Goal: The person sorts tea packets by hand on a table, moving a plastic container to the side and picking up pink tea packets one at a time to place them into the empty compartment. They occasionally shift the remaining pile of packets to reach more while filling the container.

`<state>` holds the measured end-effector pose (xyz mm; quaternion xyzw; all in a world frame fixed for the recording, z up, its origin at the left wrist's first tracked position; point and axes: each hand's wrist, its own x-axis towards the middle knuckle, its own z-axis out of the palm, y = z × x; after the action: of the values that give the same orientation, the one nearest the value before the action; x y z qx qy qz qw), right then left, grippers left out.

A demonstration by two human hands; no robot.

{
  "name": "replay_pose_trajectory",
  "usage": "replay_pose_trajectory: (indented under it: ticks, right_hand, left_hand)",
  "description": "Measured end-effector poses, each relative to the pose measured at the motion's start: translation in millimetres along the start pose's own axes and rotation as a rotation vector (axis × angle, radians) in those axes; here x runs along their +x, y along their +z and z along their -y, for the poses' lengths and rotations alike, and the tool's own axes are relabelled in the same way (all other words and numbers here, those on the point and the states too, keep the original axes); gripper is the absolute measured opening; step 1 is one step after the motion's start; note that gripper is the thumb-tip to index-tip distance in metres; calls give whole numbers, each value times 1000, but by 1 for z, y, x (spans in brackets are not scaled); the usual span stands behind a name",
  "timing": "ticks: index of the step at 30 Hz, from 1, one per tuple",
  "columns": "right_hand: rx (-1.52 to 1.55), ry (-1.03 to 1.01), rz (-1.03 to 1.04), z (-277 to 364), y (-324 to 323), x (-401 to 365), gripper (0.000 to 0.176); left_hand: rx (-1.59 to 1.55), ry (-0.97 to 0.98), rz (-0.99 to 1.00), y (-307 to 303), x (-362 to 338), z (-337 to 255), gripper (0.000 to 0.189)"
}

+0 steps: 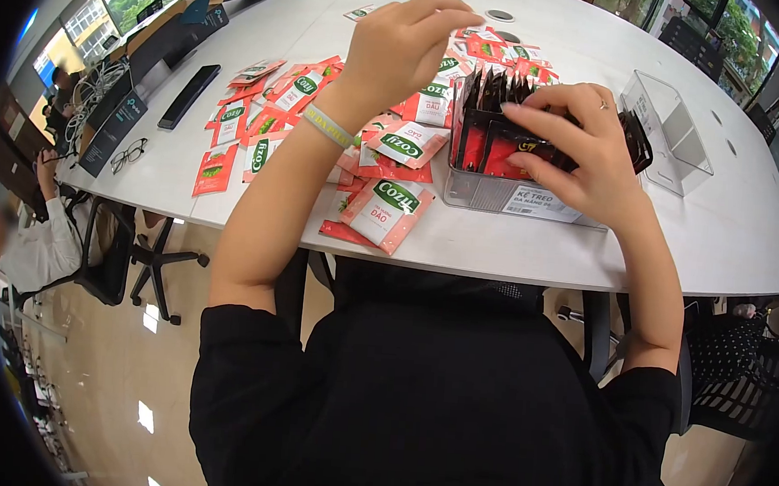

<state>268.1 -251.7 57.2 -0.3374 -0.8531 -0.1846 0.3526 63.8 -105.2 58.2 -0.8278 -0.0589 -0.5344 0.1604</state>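
My left hand (pixel 403 45) is raised over the sachet pile, its fingers stretched out to the right and holding nothing I can see. Beneath it lie many pink and white Cozy tea sachets (pixel 378 213), loosely heaped on the table. My right hand (pixel 581 148) reaches over a clear plastic bin (pixel 479 193) filled with upright black and red sachets (pixel 474 148). Its thumb is at the front of these sachets and its fingers lie over their top edges, gripping them. The palm hides part of the row. A white printed label (pixel 541 202) is on the bin's front.
An empty clear divided bin (pixel 677 141) stands to the right. A black phone (pixel 189 96), eyeglasses (pixel 129 155) and a box with bundled white cables (pixel 102 87) lie at the left. Another person (pixel 42 241) sits beyond the left edge of the white table (pixel 533 253).
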Motion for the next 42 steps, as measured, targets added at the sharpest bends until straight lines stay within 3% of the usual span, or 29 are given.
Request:
replay_pose_trajectory:
  ticks: [3,5,9,12,15,16,18,19,22,24,26,30,33,36,39,40,42]
  right_hand:
    - [-57,-14,73,-3,1,-3,36]
    - [-68,-18,40,-3,1,-2,36]
    - [-113,-1,43,1,3,1,30]
    - [-181,-54,-29,3,8,5,28]
    - [-229,-71,-110,3,13,4,27]
    - [-224,-48,-95,2,14,3,28]
    - [-218,-24,-83,2,16,3,29]
    - [-212,-18,-95,3,17,3,30]
    - [-232,-13,-114,4,18,4,33]
    - [-256,-13,-122,5,18,3,34]
    - [-272,-7,-124,5,18,2,35]
    - [-253,-5,-119,5,17,2,35]
    - [-220,-1,-114,6,15,2,36]
    - [-215,-11,-109,5,13,1,36]
    - [-213,-22,-160,5,12,1,35]
    - [-207,-33,-203,4,12,0,34]
    - [-201,-44,-245,4,11,0,33]
  left_hand:
    - [94,-173,87,-3,-9,18,23]
    - [209,-454,298,-8,-17,37,19]
    - [264,-473,332,-14,-50,84,20]
    - [210,-650,358,-25,-53,98,20]
    - [122,-849,654,-49,-42,100,22]
    - [124,-848,656,-53,-37,95,22]
    - [2,-1024,1065,-56,-32,85,43]
    - [44,-980,1103,-51,-38,89,57]
    - [106,-994,1222,-41,-48,91,60]
    - [95,-1022,1221,-40,-55,96,64]
    - [50,-1017,1106,-39,-61,98,43]
    - [6,-1115,1216,-38,-56,99,51]
    - [-11,-1105,1236,-41,-55,101,40]
    - [-88,-1070,1119,-48,-51,106,32]
    - [-270,-952,657,-50,-43,106,21]
    - [-270,-951,658,-49,-43,106,21]
    - [-547,-889,439,-50,-39,101,20]
